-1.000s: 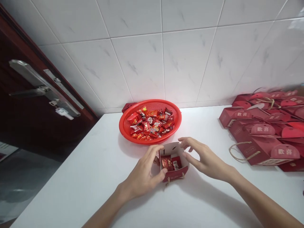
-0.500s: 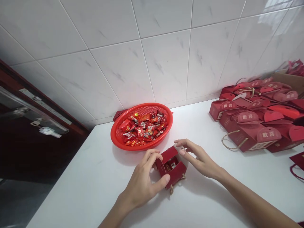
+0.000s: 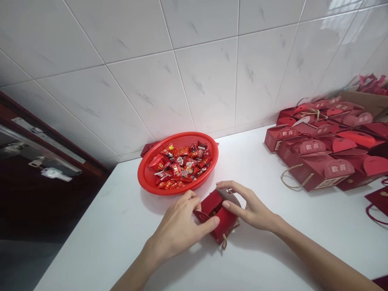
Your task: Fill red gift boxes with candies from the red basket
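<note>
Between my hands on the white table is a small dark red candy box, its top flaps partly folded over and a narrow gap left in the middle. A twisted cord handle hangs at its near side. My left hand grips the box's left side, thumb across the near top flap. With thumb and fingers, my right hand grasps the rounded end flap on the right. Little of the box's contents shows through the gap. Just behind stands a red plastic basket of wrapped candies.
Several red boxes with cord handles are massed on the right, before a cardboard carton. A dark red bag lies at the right edge. White tiled wall runs behind; a dark door with keys is at left.
The near top flap of the box has folded inward, narrowing the opening and covering the candies inside. My left thumb has followed the flap, and the view has shifted slightly.
</note>
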Tool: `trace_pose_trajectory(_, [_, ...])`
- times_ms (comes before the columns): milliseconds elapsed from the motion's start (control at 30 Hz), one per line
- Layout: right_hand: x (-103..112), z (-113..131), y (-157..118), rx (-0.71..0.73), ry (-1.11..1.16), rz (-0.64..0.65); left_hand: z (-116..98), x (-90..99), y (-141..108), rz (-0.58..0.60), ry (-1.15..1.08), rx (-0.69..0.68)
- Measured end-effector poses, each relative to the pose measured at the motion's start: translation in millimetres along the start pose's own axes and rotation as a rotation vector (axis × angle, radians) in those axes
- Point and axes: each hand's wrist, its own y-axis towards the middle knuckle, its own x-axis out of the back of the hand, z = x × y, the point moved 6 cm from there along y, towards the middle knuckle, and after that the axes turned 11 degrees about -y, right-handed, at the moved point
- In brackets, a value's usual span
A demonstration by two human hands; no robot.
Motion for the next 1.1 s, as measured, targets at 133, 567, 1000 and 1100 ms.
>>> trace_pose_trajectory(133, [-2,-2,-1,-0.015,-0.033,-0.016,2,-4.4,2,0.028,0.007,-0.021])
trace_pose_trajectory(567, [-6,-7,-2,-0.1,-0.094,-0.031,11,-12.0,9,0.015,-0.232,-0.077])
trace_pose_trajectory(1000, [-14,-4,-4,-0.114,-0.081,-0.019,30,-15.8,12,0.031,-0.583,-0.101])
trace_pose_trajectory(1100, [-15,-5,-4,-0.119,-0.071,-0.005,31,-13.8,9,0.106,-0.599,-0.106])
